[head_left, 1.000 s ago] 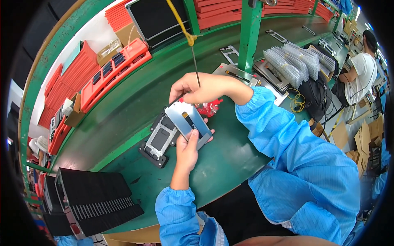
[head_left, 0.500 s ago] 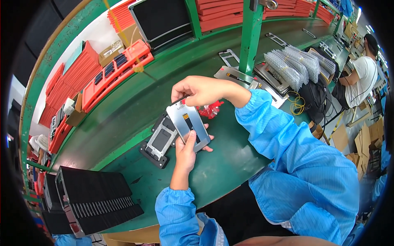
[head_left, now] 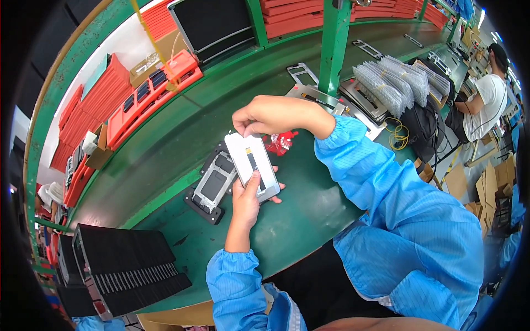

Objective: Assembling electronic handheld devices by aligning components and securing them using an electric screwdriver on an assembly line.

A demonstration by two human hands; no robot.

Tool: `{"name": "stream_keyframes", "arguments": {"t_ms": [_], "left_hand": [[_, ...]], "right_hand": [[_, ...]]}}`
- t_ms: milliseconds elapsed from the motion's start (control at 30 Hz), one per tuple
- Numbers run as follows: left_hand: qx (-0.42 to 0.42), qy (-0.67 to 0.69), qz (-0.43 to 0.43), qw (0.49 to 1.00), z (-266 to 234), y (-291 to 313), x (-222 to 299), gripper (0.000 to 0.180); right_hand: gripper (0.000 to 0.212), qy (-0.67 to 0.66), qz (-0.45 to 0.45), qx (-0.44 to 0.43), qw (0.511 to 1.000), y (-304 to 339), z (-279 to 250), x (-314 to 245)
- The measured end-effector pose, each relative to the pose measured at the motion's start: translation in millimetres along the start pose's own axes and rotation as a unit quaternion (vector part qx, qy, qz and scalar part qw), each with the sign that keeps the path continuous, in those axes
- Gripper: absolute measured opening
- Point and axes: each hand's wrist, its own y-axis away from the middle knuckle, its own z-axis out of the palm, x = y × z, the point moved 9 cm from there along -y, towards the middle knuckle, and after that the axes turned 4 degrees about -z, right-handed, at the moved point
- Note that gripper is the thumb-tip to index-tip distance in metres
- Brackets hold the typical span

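Observation:
My left hand (head_left: pixel 246 202) grips a silver phone screen panel (head_left: pixel 264 161) by its lower end, thumb across the back and fingertips showing past the right edge. A dark ribbon with a yellow end runs along the panel's middle. At the panel's top edge my right hand (head_left: pixel 268 115) is closed in a pinch; what lies between its fingertips is hidden. Just left of the panel, a grey phone frame (head_left: pixel 211 183) rests in a black fixture (head_left: pixel 212 215) on the green bench. Crumpled red film scraps (head_left: pixel 281 144) lie behind the panel, to its right.
A black slotted rack (head_left: pixel 130 259) stands at the left. Bubble-wrapped packs (head_left: pixel 389 83) and metal plates sit beyond a green post (head_left: pixel 333 49). An orange tray (head_left: pixel 149 99) and stacked orange sheets line the back shelf. A person in white (head_left: pixel 488 105) sits far right.
The dark strip and red tab seen at my right fingertips no longer show. The panel has tilted and now reflects white. My left hand keeps its hold.

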Motion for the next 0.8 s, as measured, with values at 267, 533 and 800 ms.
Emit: {"name": "stream_keyframes", "arguments": {"t_ms": [267, 533, 800], "left_hand": [[0.028, 0.052, 0.029, 0.998, -9, 4, 12, 0.048], [0.118, 0.102, 0.107, 0.982, -27, 9, 35, 0.057], [-0.039, 0.175, 0.158, 0.971, -33, 14, 41, 0.071]], "right_hand": [[0.019, 0.203, 0.118, 0.033, 0.971, 15, -2, 61], [0.021, 0.101, 0.166, -0.16, 0.968, 16, 23, 42], [0.028, -0.383, 0.083, -0.041, 0.919, -11, 57, -16]]}}
